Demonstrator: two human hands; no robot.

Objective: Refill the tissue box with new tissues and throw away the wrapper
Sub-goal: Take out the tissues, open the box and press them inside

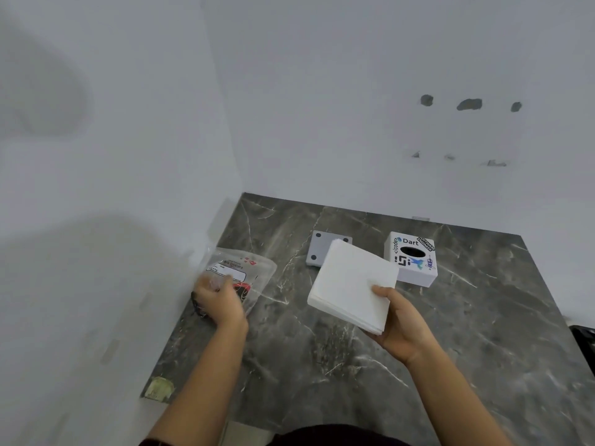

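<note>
Tissue box [412,257] on table [450,333], oval slot dark, contents unseen. Tissue stack [351,284] just left of box, clamped in right hand [402,326]. Wrapper [240,275] far left by wall, gripped by left hand [219,302]. Grey plate [317,249] left of box. Table bare right of box.

The stack of tissues [352,284] is covering part of the grey plate [317,251] behind it, the wrapper [240,272] print is blurring beyond reading, and a dark object [584,338] is running off the right edge.
</note>
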